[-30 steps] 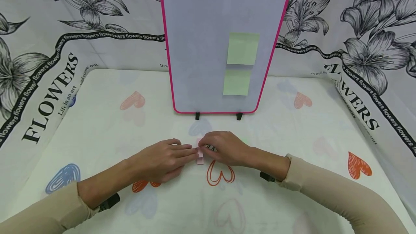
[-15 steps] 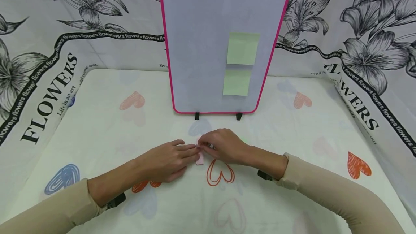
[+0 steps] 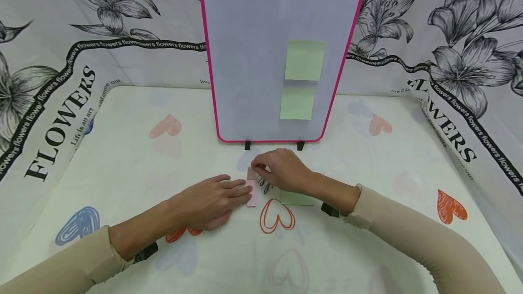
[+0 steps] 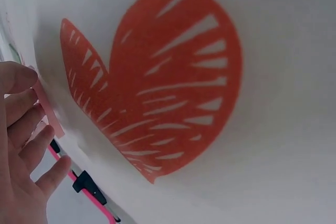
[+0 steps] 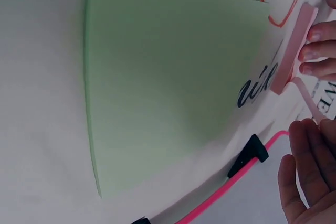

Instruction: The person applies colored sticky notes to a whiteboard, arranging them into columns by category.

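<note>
A narrow pad of pink sticky notes [image 3: 251, 201] lies on the table below the whiteboard. My left hand [image 3: 210, 201] rests its fingertips on the pad's left side, fingers fairly straight. Above the pad's far end, my right hand [image 3: 283, 169] pinches the end of a pink sticky strip [image 5: 310, 99]. That strip rises from the pad, and its other end still meets the pad in the right wrist view. Beneath my right hand lies a green sticky note pad [image 5: 163, 77], mostly hidden in the head view.
Behind my hands a pink-framed whiteboard [image 3: 249, 67] stands on small black feet [image 3: 300, 146]. Two green sticky notes, an upper one [image 3: 305, 60] and a lower one [image 3: 297, 103], are on its right half. A white tablecloth [image 3: 347, 257] printed with hearts covers the table.
My right hand has moved up and away from the pink pad, lifting the strip's end. More of the pad and the green pad now show. My left hand stays nearly still.
</note>
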A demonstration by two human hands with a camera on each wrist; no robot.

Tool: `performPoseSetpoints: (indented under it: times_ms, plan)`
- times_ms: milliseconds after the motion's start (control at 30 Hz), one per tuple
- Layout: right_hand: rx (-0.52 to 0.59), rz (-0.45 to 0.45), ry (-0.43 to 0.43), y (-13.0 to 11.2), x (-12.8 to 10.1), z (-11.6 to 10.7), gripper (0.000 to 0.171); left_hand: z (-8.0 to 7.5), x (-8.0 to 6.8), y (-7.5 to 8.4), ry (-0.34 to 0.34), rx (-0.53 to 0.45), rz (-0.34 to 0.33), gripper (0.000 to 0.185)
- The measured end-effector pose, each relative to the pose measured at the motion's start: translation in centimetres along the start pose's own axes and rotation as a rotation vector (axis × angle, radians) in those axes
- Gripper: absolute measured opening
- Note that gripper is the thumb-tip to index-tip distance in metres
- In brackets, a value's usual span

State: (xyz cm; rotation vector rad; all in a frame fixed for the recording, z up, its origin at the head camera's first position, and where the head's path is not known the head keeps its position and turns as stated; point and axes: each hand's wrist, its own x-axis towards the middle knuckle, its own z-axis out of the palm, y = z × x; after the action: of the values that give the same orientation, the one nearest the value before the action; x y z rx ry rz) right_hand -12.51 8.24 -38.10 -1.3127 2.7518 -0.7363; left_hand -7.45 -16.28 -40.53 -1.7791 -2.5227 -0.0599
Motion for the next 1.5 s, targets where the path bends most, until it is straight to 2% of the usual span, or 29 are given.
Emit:
performPoseSetpoints:
  times_ms: [467, 700, 933, 1133, 1300, 1500]
  plan:
    - [0.009, 0.083, 0.038, 0.9, 1.3, -1.1, 0.01, 0.2, 0.0, -0.1, 0.003, -0.017, -0.001, 0.047]
    - [-0.053, 0.079, 0.12, 1.1, 2.8, -2.8, 0.012, 0.1, 0.3, -0.1, 0.033, -0.007, 0.013, 0.043]
    - [-0.175, -0.087, 0.351, 1.7, 4.1, -5.1, 0.009, 0.1, 0.2, -0.1, 0.045, -0.016, 0.012, 0.045]
    - [-0.21, -0.17, 0.497, 1.8, 4.9, -7.3, 0.009, 0.2, 0.1, 0.0, 0.038, -0.021, 0.002, 0.045]
    - [-0.305, -0.257, 0.623, 1.4, 5.5, -9.2, 0.007, 0.3, 0.1, 0.1, 0.039, -0.009, 0.007, 0.045]
    - [-0.402, -0.308, 0.803, 0.8, 6.7, -11.2, 0.008, 0.3, 0.1, 0.1, 0.037, 0.001, 0.007, 0.045]
